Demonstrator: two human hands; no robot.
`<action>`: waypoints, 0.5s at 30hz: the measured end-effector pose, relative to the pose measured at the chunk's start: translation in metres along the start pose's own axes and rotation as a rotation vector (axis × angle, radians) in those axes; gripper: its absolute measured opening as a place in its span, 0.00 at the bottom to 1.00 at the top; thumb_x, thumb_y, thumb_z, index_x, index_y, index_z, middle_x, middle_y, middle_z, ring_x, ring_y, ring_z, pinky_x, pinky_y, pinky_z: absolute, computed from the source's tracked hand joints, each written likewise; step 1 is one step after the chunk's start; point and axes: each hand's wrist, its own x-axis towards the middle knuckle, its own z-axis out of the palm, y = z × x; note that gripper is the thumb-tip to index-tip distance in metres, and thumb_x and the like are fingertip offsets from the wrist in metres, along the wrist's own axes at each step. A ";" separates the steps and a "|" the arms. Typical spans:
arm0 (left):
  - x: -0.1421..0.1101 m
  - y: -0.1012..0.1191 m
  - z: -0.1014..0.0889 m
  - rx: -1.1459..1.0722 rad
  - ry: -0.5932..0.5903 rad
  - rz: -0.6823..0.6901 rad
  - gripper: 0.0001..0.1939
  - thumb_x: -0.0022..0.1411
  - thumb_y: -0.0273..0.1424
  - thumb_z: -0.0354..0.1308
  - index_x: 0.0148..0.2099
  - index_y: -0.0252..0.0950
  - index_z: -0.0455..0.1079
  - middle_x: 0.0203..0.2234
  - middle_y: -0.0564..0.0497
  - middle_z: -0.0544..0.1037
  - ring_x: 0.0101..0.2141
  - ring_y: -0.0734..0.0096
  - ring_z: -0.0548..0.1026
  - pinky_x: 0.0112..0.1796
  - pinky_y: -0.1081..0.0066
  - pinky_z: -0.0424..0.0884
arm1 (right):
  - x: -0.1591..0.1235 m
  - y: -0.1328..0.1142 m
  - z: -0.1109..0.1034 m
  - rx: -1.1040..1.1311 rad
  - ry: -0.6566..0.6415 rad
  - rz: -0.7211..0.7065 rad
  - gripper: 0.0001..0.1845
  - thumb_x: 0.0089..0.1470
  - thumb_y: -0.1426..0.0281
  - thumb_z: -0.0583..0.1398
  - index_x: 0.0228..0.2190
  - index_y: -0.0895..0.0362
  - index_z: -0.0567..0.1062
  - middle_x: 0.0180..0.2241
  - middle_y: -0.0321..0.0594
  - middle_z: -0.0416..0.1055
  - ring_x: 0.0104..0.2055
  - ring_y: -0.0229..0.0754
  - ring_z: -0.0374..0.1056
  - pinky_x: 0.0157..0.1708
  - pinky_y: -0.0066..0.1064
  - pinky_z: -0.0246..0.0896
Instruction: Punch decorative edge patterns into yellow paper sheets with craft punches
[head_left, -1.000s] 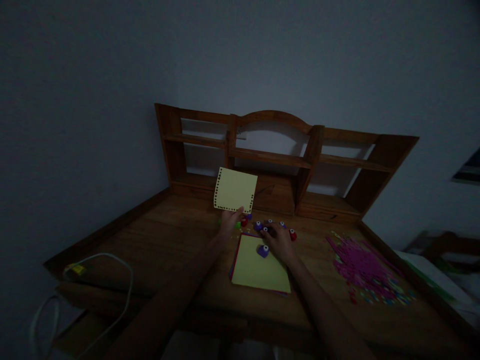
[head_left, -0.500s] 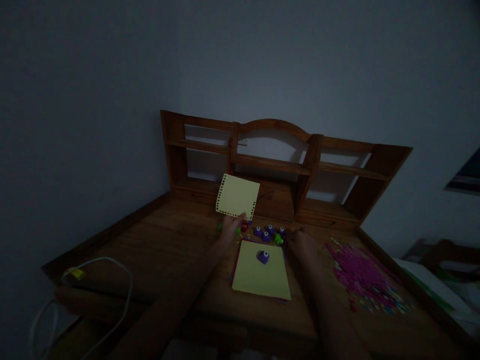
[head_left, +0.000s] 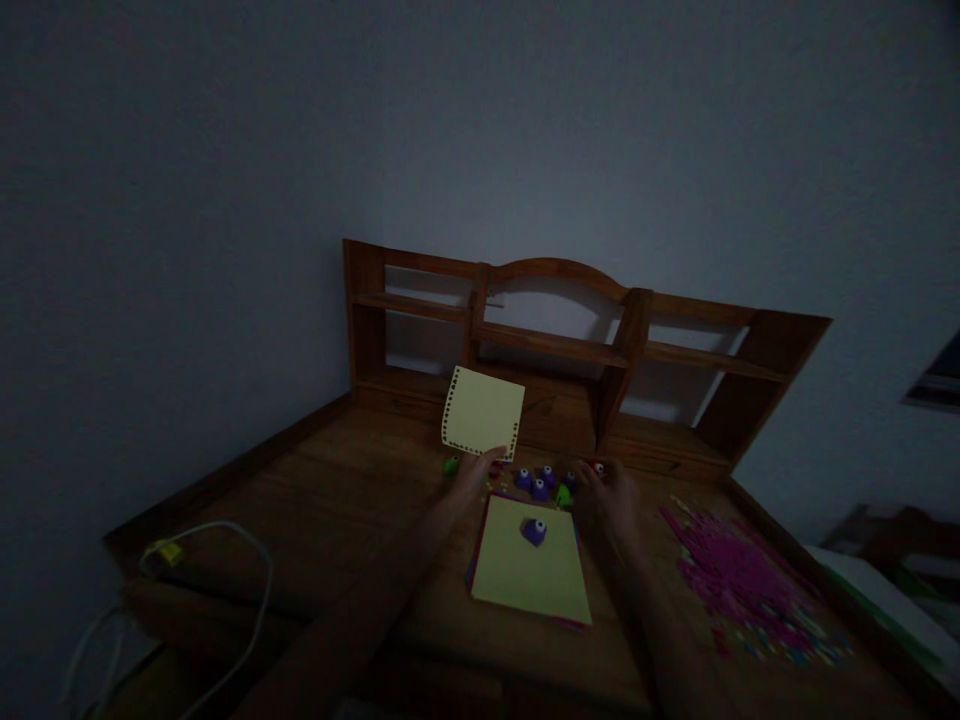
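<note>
The room is dim. My left hand (head_left: 476,472) pinches the lower edge of a yellow paper sheet (head_left: 484,412) with punched holes along its borders and holds it upright above the wooden desk (head_left: 337,500). My right hand (head_left: 611,500) rests on the desk by a row of small craft punches (head_left: 544,482), purple, green and red, with its fingers near a red one (head_left: 598,467); whether it grips anything is unclear. One purple punch (head_left: 534,531) sits on a stack of coloured paper (head_left: 529,570) with a yellow top sheet, between my hands.
A wooden shelf unit (head_left: 555,340) stands at the back of the desk against the wall. A heap of pink and mixed paper scraps (head_left: 739,585) lies at the right. A white cable (head_left: 217,580) with a yellow tag hangs over the left front corner.
My right hand left the middle of the punch row and moved right, now beside the red punch. The left hand keeps holding the punched sheet; the view dropped slightly.
</note>
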 end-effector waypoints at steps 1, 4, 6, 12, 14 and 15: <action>0.000 -0.001 0.001 -0.016 -0.016 -0.001 0.18 0.47 0.38 0.69 0.39 0.32 0.75 0.33 0.45 0.81 0.31 0.62 0.78 0.35 0.65 0.75 | -0.003 -0.004 0.006 0.175 0.012 0.040 0.23 0.45 0.54 0.68 0.37 0.57 0.77 0.30 0.43 0.75 0.29 0.44 0.69 0.26 0.30 0.59; -0.004 -0.001 0.003 -0.059 -0.057 0.028 0.22 0.48 0.38 0.68 0.45 0.34 0.75 0.40 0.45 0.81 0.34 0.62 0.78 0.34 0.67 0.75 | -0.013 -0.009 0.023 0.497 -0.119 0.178 0.29 0.39 0.55 0.72 0.42 0.56 0.77 0.28 0.39 0.75 0.25 0.41 0.69 0.24 0.30 0.61; -0.008 0.001 0.004 -0.081 -0.083 0.094 0.22 0.50 0.38 0.68 0.47 0.36 0.74 0.43 0.45 0.80 0.41 0.59 0.78 0.39 0.66 0.75 | -0.018 -0.008 0.032 0.565 -0.214 0.216 0.32 0.38 0.58 0.73 0.45 0.55 0.77 0.28 0.38 0.76 0.24 0.39 0.69 0.25 0.30 0.63; -0.018 0.009 0.007 0.033 -0.161 0.256 0.21 0.53 0.38 0.67 0.48 0.35 0.73 0.42 0.44 0.80 0.51 0.56 0.73 0.52 0.61 0.69 | -0.023 -0.011 0.040 0.792 -0.378 0.257 0.30 0.37 0.65 0.75 0.45 0.52 0.79 0.40 0.38 0.78 0.37 0.41 0.75 0.42 0.34 0.71; -0.021 0.013 0.009 0.062 -0.165 0.287 0.22 0.53 0.37 0.68 0.49 0.36 0.72 0.43 0.43 0.80 0.49 0.57 0.75 0.51 0.61 0.69 | -0.025 -0.014 0.039 0.851 -0.406 0.256 0.30 0.38 0.66 0.74 0.46 0.51 0.78 0.41 0.38 0.78 0.40 0.42 0.76 0.46 0.35 0.70; -0.023 0.014 0.010 0.074 -0.176 0.277 0.21 0.54 0.38 0.67 0.48 0.35 0.72 0.42 0.43 0.80 0.46 0.57 0.76 0.48 0.61 0.71 | -0.026 -0.016 0.038 0.860 -0.409 0.253 0.30 0.38 0.66 0.74 0.47 0.51 0.78 0.41 0.38 0.78 0.40 0.42 0.76 0.47 0.35 0.70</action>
